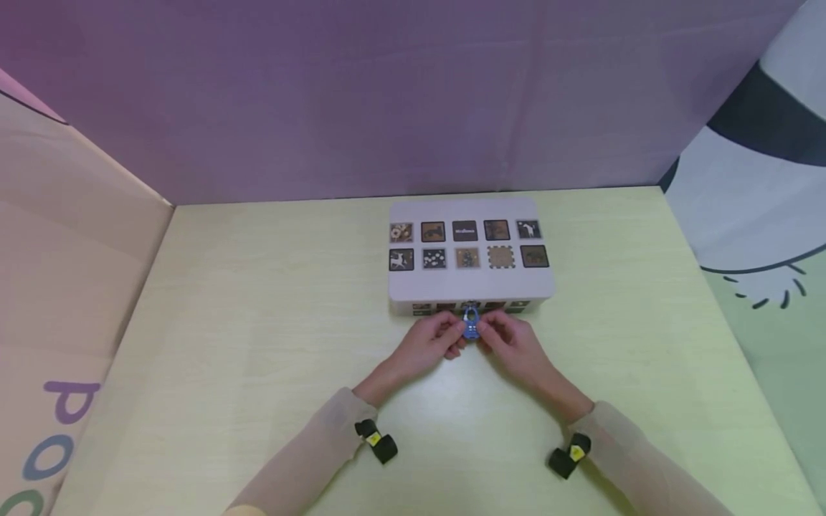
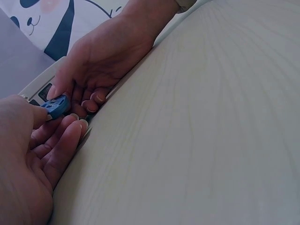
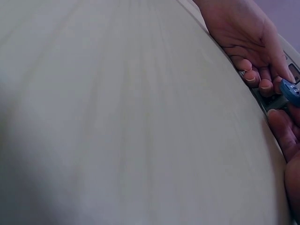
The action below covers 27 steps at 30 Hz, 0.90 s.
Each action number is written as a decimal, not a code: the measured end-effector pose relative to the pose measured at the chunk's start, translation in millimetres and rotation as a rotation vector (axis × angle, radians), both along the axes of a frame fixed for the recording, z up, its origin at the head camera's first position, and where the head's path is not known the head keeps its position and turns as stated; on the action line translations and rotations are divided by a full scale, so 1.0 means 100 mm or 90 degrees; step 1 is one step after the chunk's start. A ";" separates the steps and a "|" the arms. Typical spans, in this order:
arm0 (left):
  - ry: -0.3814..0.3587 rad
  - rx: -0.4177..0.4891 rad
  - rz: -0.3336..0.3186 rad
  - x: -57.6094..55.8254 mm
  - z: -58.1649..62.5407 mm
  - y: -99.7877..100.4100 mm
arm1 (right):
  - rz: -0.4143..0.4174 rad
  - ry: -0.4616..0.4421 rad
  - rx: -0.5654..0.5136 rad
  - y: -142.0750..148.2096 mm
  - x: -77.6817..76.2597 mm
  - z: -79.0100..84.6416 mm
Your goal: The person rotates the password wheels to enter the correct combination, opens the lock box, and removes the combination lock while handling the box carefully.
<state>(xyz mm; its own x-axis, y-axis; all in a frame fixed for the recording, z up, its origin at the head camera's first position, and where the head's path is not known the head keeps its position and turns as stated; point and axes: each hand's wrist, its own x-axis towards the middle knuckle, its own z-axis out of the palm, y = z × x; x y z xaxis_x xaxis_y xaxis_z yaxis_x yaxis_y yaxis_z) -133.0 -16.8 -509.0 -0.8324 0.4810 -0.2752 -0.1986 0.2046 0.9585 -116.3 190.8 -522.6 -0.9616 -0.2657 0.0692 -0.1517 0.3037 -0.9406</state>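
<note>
A small blue combination padlock (image 1: 471,328) is at the front side of a white box (image 1: 471,284), its shackle pointing toward the box. My left hand (image 1: 429,342) pinches the padlock from the left with thumb and fingers. From the right, my right hand (image 1: 516,346) pinches its other side. In the left wrist view the padlock (image 2: 57,107) lies between both thumbs, with number wheels faintly visible on its face. Only part of the padlock (image 3: 291,91) shows at the edge of the right wrist view. Whether the shackle is locked I cannot tell.
The box lid bears two rows of dark and brown printed squares. Under it spreads a pale wooden table (image 1: 271,308). A purple wall panel (image 1: 361,100) stands behind the box, with printed panels on both sides. Each sleeve carries a black wrist camera (image 1: 377,441).
</note>
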 end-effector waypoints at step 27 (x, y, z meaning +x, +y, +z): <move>0.000 -0.005 0.001 -0.01 -0.01 0.01 | -0.004 -0.018 -0.001 0.01 0.01 0.01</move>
